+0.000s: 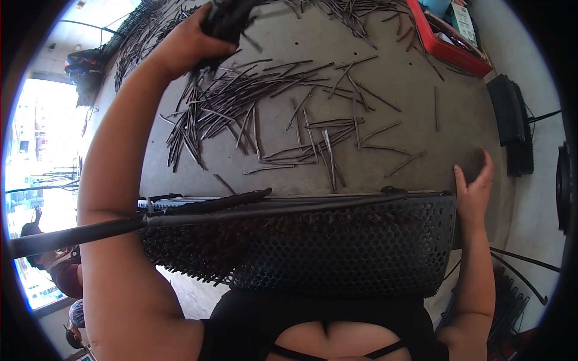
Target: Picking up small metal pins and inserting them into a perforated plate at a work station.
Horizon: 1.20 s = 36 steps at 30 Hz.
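My left hand [188, 43] reaches over the far left of the grey table, closed around a dark, blurred bunch of sticks [227, 27]. Below it lies a loose pile of thin dark sticks [241, 96], with more scattered toward the middle. A black perforated rack [337, 256] rests between my body and the table's near edge. Short dark sticks fill many holes on its left and along its top; bare holes show at the lower right. A long black bar [198, 219] runs across its upper side. My right hand [475, 189] is by the rack's right end, fingers apart, holding nothing.
A red tray [448, 45] with a blue item and a small box stands at the far right. Another black rack [512, 123] is at the table's right edge. More sticks [346, 18] cover the far side. Another person [60, 265] is at the left.
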Available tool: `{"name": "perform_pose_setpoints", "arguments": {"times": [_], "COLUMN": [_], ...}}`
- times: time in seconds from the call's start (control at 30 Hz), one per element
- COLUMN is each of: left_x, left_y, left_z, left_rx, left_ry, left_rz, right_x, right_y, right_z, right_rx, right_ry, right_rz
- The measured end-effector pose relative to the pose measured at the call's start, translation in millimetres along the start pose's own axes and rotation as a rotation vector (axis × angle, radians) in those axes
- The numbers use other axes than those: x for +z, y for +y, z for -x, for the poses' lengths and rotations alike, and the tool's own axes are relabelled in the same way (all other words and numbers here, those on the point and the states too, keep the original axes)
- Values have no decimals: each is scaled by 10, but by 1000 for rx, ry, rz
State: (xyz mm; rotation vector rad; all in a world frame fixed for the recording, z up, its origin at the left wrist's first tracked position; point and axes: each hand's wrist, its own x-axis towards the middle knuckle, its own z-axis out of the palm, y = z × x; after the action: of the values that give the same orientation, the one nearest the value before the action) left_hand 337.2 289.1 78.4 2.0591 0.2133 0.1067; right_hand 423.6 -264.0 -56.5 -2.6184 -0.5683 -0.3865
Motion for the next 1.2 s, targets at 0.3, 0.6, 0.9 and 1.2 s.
{"name": "perform_pose_setpoints", "arguments": {"times": [0.3, 0.6, 0.9, 1.2], "left_x": [199, -18, -548, -906], "left_y": [332, 288, 568, 1708], "left_z": [205, 215, 653, 2840], "left_rx": [-183, -15, -130, -207], "left_ry": [-317, -202, 243, 499], "left_rz": [-1294, -1126, -356, -303], "right_x": [6, -36, -20, -306], "right_y": [-21, -19, -75, 225], "right_z": [4, -31, -3, 93], "right_rx": [26, -5, -48, 132], "right_ry": [44, -57, 58, 197], "right_rz": [-83, 98, 19, -433]}}
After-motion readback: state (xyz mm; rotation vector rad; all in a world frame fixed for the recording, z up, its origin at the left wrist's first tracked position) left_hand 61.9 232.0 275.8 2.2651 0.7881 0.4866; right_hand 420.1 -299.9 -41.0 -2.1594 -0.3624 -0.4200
